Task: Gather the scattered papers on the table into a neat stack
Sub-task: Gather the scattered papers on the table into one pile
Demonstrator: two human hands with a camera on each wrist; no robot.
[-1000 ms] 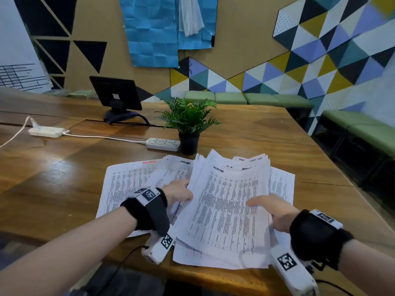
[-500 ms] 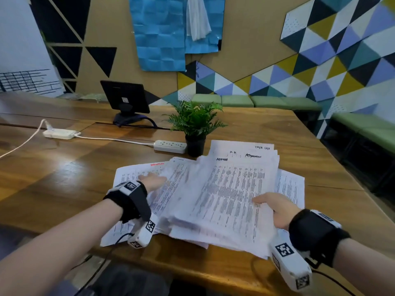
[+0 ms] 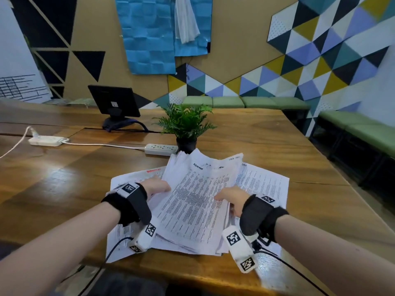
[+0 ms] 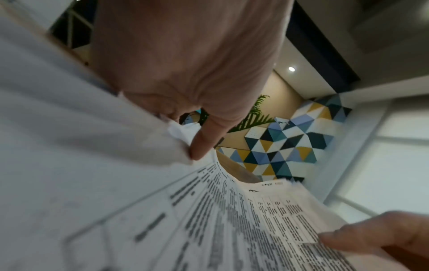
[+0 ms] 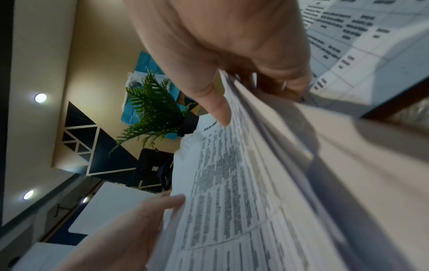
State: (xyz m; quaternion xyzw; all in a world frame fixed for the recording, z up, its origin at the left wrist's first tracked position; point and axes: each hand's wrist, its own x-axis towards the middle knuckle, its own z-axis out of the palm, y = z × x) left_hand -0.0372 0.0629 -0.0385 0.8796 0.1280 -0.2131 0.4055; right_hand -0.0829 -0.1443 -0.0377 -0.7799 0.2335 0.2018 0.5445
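A thick bundle of printed papers [image 3: 198,199] is tilted up off the wooden table [image 3: 64,189] between both hands. My left hand [image 3: 158,186] grips its left edge, thumb on top [image 4: 202,144]. My right hand [image 3: 228,195] pinches its right edge, thumb on the printed face [image 5: 218,108] and fingers underneath. More loose sheets lie flat below: some at the left [image 3: 128,178], some at the right [image 3: 267,184].
A potted fern [image 3: 184,124] stands just behind the papers, with a white power strip [image 3: 160,149] and cable to its left. A small black monitor [image 3: 114,103] sits further back. The table's near edge runs just below the sheets.
My left hand has come back from the flat left sheets to the bundle's left edge. Both hands now squeeze the bundle narrower and tilt it higher.
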